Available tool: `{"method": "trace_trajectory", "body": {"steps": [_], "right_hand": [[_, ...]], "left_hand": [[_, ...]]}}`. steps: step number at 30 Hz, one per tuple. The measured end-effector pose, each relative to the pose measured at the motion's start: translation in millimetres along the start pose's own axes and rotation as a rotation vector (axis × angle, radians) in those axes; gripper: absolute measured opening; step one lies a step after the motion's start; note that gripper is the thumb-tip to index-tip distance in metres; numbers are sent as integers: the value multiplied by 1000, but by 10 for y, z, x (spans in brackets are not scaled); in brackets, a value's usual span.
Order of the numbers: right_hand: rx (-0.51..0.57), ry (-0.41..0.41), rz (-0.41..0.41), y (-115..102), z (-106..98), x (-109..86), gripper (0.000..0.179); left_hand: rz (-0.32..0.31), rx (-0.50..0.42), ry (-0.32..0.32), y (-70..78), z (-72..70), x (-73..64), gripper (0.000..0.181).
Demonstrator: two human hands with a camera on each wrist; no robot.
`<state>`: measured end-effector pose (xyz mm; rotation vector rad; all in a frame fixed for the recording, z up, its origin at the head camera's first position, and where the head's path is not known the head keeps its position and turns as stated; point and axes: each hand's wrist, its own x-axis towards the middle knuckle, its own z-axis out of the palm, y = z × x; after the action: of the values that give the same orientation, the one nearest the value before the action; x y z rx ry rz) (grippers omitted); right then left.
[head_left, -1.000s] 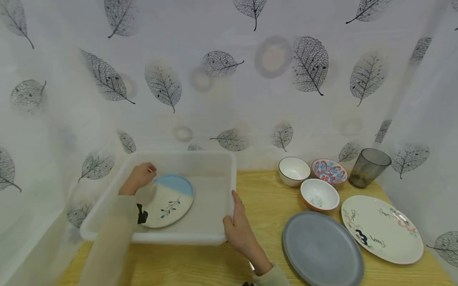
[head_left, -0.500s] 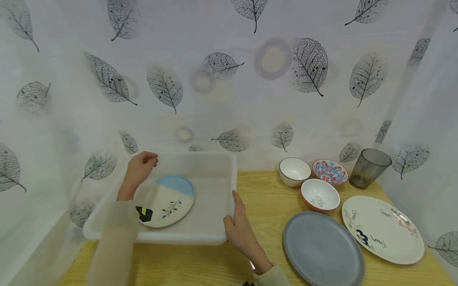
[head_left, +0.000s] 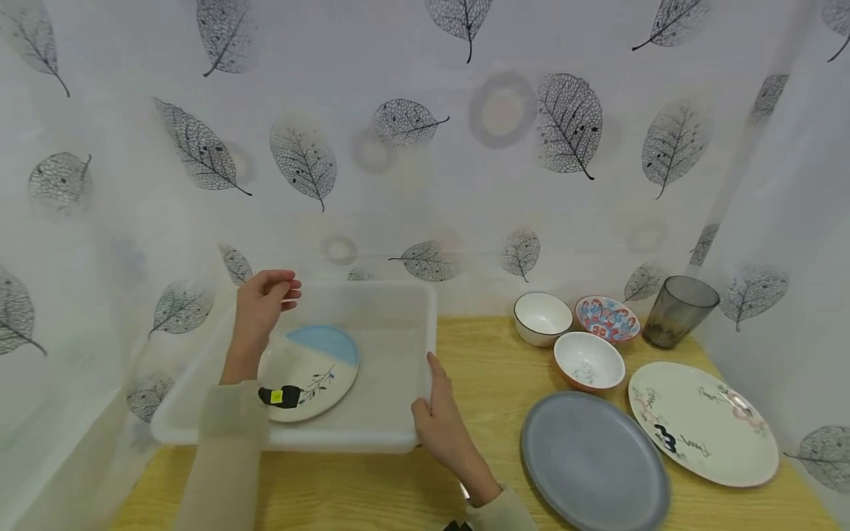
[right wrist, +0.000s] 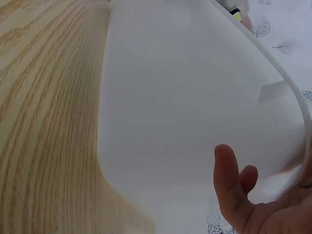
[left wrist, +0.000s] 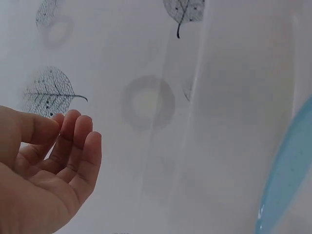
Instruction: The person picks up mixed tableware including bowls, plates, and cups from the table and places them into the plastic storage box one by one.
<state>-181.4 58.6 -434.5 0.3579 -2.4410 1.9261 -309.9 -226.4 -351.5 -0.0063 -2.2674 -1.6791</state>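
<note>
Following the edges, we see the white bin [head_left: 332, 441] on the wooden surface [head_left: 352, 490], with the blue-and-cream plate [head_left: 325, 387] lying inside its left half. The plate's front edge comes near the bin's front wall, though we cannot tell whether they touch, and the left sleeve [head_left: 229, 450] hides part of its left edge. To the plate's right, a broad strip of bin floor leaves room before the right wall.

We find the left hand [head_left: 262, 304] raised over the bin's left side, apart from the plate, its fingers released and loosely curved. The right hand [head_left: 443, 428] grasps the bin's right wall near the front corner.

Between that wall and the grey plate [head_left: 594, 457] we see a stretch of wood. The floral plate [head_left: 710, 435] lies just beside the grey one; behind them stand the dark-rimmed bowl [head_left: 542, 317], patterned bowl [head_left: 607, 321], orange-sided bowl [head_left: 589, 361] and smoky tumbler [head_left: 680, 313].
</note>
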Motion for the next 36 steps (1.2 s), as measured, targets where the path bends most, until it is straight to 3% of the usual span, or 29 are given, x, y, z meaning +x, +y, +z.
{"method": "trace_trajectory", "body": {"steps": [8, 15, 20, 27, 36], "right_hand": [[1, 0, -14, 2, 9, 1, 71], [0, -4, -24, -22, -5, -8, 71], [17, -8, -18, -19, -6, -26, 71], [2, 8, -3, 28, -9, -20, 71], [7, 23, -23, 35, 1, -8, 72]], "left_hand": [[134, 57, -77, 262, 164, -184, 24], [209, 209, -258, 487, 207, -520, 25], [275, 260, -306, 564, 268, -755, 22], [355, 269, -290, 553, 338, -1007, 20], [342, 201, -194, 520, 462, -1254, 18]]}}
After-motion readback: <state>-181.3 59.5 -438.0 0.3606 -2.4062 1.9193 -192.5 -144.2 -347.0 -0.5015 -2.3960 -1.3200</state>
